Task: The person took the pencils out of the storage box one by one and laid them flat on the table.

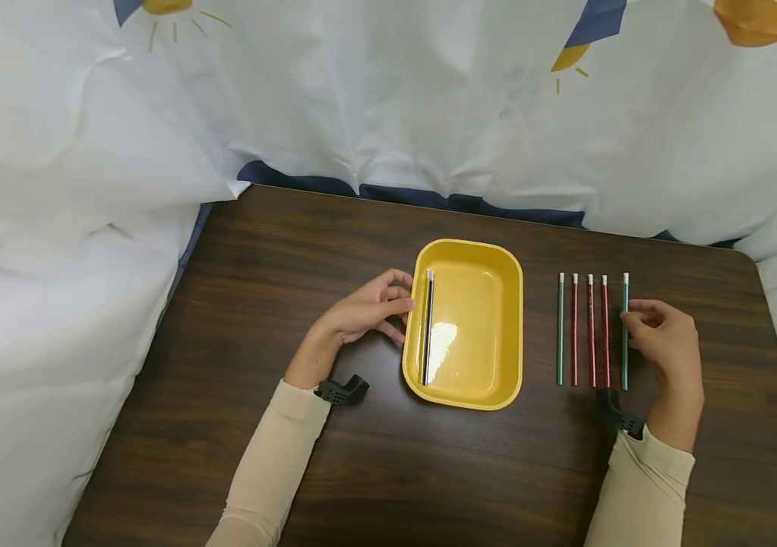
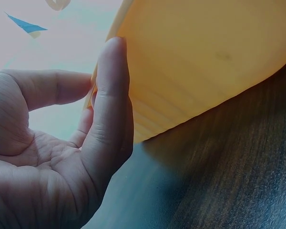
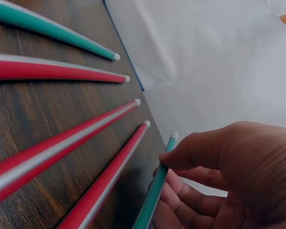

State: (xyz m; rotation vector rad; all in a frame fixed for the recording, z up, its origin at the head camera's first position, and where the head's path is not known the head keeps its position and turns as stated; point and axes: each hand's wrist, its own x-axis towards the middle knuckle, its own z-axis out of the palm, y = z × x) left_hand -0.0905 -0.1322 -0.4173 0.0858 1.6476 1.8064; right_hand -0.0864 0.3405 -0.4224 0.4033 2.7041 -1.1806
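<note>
Closest to you: your beige sleeves (image 1: 641, 494), a black wrist mount (image 1: 342, 390) at each cuff. Your right hand (image 1: 664, 334) is closed down to a pinch, thumb against fingers, on the green pencil (image 1: 625, 357) at the right end of the row, the one nearest the table's right edge. Can't tell if it's off the surface.

Handling, my read: light, rigid, thin, smooth lacquered barrel, so it could roll or twist between fingertips. Not very fragile, though the tip could chip if dropped. Your pinch sits between the middle and the white far end. Hold mid-barrel for better balance; a light squeeze should do.

Left of it, three red pencils (image 1: 592, 334), then another green pencil (image 1: 561, 330), all roughly parallel, white ends toward the table's far edge, gaps between them. Same handling, I'd expect.

Your left hand (image 1: 371, 308) pinches the left wall of the yellow tray (image 1: 477, 296) near the rim. Tray looks like thin, light plastic, likely to slide if bumped; rim is the right grip. Inside, along its left wall, dark striped pencil (image 1: 428, 327), maybe two; can't tell.

Beyond: far edge of the dark wooden table (image 1: 279, 251), white printed curtain (image 1: 415, 99) behind.
</note>
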